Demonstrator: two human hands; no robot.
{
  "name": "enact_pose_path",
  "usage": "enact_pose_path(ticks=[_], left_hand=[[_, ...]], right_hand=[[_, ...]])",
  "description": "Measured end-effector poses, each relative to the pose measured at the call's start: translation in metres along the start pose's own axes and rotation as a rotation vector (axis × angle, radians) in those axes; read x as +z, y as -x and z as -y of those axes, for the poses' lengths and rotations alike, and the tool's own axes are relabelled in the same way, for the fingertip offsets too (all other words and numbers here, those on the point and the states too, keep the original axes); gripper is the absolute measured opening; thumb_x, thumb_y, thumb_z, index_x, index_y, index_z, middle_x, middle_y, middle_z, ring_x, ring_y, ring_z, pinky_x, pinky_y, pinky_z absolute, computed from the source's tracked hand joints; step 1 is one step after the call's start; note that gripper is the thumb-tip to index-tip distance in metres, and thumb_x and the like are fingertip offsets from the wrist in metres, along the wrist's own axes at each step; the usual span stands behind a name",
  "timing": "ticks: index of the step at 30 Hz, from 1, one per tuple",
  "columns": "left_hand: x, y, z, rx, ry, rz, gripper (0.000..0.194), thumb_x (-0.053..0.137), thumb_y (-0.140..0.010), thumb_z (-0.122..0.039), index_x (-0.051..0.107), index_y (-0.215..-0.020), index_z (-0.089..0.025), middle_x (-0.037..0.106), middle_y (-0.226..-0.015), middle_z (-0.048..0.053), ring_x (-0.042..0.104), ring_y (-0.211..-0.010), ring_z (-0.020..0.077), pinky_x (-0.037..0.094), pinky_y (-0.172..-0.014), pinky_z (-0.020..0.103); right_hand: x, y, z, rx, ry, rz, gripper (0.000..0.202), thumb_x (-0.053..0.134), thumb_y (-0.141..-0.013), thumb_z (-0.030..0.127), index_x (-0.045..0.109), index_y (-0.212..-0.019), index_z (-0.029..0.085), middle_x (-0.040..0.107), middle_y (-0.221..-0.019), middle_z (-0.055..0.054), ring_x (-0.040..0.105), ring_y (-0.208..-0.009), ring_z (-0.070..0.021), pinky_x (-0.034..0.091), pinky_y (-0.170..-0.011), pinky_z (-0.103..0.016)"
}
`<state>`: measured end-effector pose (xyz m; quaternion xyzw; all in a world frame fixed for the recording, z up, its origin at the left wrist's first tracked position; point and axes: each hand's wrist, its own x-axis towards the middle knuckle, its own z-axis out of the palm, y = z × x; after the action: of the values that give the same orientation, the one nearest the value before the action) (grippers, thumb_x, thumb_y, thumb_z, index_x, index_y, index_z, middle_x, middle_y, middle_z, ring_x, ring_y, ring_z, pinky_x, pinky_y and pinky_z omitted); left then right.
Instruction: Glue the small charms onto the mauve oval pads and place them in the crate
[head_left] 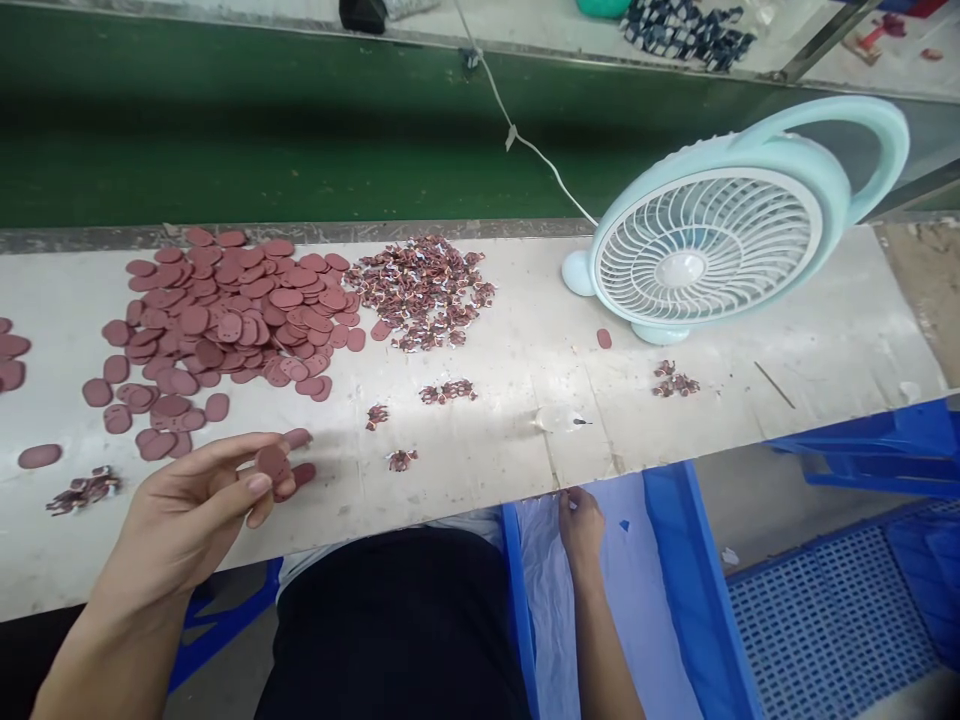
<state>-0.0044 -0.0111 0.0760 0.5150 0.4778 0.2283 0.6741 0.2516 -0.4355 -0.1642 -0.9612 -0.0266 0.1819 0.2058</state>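
Observation:
My left hand [202, 500] is over the table's near left part, its thumb and fingers pinching a reddish-brown oval disc [272, 462]. Two more such discs show by its fingertips; whether the fingers touch them is unclear. Behind it lies a big pile of the same discs [232, 310]. To the pile's right is a heap of small brown figure-like pieces [427, 285], with a few loose ones [402, 460] nearer the front edge. My right hand [581, 525] is at the table's front edge above a blue crate, fingers closed together; what they hold, if anything, is too small to make out.
A light blue fan [682, 268] stands at the back right, its white cable [551, 165] running up behind. A clear small item with a dark tip [562, 419] and a thin stick [774, 385] lie on the table [495, 450]. The blue crate [679, 560] holds white lining.

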Motion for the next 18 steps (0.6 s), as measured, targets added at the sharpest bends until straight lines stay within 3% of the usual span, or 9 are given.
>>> enact_pose_path(ticks=[3,7,11,14,16,18], left_hand=[[0.003,0.001,-0.003,-0.007,0.03,0.064,0.035,0.093,-0.069,-0.025,0.082,-0.102,-0.021,0.076,-0.075,0.002,0.062,-0.063,0.014,0.057,-0.061,0.029],[0.003,0.001,-0.006,-0.061,0.081,0.025,0.033,0.093,-0.068,-0.024,0.083,-0.099,-0.023,0.078,-0.079,0.002,0.065,-0.067,0.0148,0.054,-0.057,0.025],[-0.003,0.0,-0.006,-0.126,0.182,0.003,0.028,0.092,-0.07,-0.033,0.083,-0.095,-0.024,0.08,-0.082,0.003,0.072,-0.08,0.0207,0.047,-0.051,0.017],[-0.001,0.002,0.001,-0.178,0.267,0.053,0.032,0.095,-0.068,-0.039,0.082,-0.094,-0.025,0.084,-0.093,0.005,0.076,-0.08,0.0208,0.048,-0.05,0.016],[0.009,0.007,0.009,-0.22,0.311,0.123,0.033,0.096,-0.067,-0.039,0.081,-0.092,-0.024,0.084,-0.093,0.006,0.077,-0.071,0.0194,0.049,-0.048,0.016],[0.027,0.015,0.018,-0.279,0.348,0.227,0.027,0.094,-0.07,-0.035,0.081,-0.09,-0.023,0.084,-0.093,0.008,0.078,-0.069,0.0201,0.051,-0.047,0.017]], right_hand=[[-0.002,0.0,0.007,0.039,-0.029,0.007,0.034,0.067,-0.098,0.04,0.066,-0.123,0.017,0.068,-0.124,-0.008,0.068,-0.109,-0.0228,0.059,-0.094,-0.046],[-0.013,0.002,0.022,0.102,-0.148,-0.037,0.032,0.068,-0.098,0.04,0.067,-0.12,0.017,0.069,-0.12,-0.008,0.068,-0.105,-0.0215,0.059,-0.092,-0.044],[-0.042,0.015,0.05,0.167,-0.374,-0.201,0.029,0.069,-0.097,0.041,0.067,-0.111,0.016,0.069,-0.107,-0.004,0.068,-0.092,-0.0176,0.059,-0.084,-0.038],[-0.071,0.038,0.087,0.167,-0.651,-0.305,0.031,0.068,-0.095,0.048,0.062,-0.1,0.019,0.063,-0.082,0.003,0.061,-0.071,-0.0127,0.054,-0.067,-0.029],[-0.088,0.056,0.119,0.135,-0.881,-0.234,0.036,0.063,-0.094,0.058,0.057,-0.091,0.022,0.051,-0.067,0.008,0.052,-0.057,-0.0105,0.046,-0.053,-0.024],[-0.099,0.069,0.152,0.119,-1.056,-0.055,0.044,0.051,-0.096,0.066,0.058,-0.088,0.023,0.042,-0.063,0.008,0.041,-0.048,-0.0091,0.036,-0.04,-0.021]])
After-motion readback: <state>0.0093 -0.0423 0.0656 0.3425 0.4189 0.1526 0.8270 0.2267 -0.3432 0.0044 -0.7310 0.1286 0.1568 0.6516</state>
